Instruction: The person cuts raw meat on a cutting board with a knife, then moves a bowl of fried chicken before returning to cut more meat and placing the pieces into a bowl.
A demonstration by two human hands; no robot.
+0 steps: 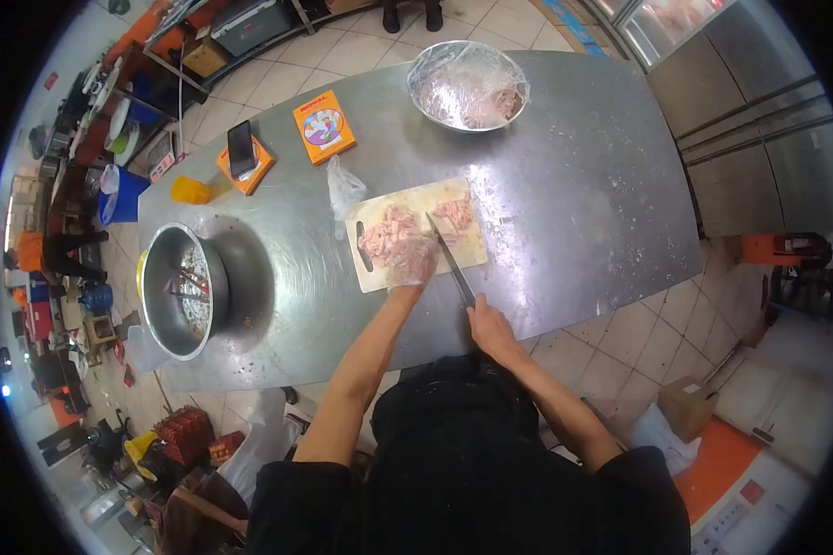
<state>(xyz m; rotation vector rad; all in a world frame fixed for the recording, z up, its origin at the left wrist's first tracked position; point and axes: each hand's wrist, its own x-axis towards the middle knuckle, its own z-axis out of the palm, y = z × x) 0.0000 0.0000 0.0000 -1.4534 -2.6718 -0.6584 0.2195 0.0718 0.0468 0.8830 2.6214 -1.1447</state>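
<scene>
Right hand (492, 329) grips knife (457, 272); left hand (413, 264) touches meat (387, 230), grip unclear (wrapped bowl (467, 128): more).

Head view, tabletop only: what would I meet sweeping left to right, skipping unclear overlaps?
Large silver metal bowl, black rectangular phone, uncovered orange cardboard box, left hand in a clear plastic glove, long steel-bladed knife, bare right hand.

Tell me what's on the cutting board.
Two piles of meat lie on the cutting board, the knife between them. The left hand covers part of the larger pile, hiding whatever is beneath.
</scene>
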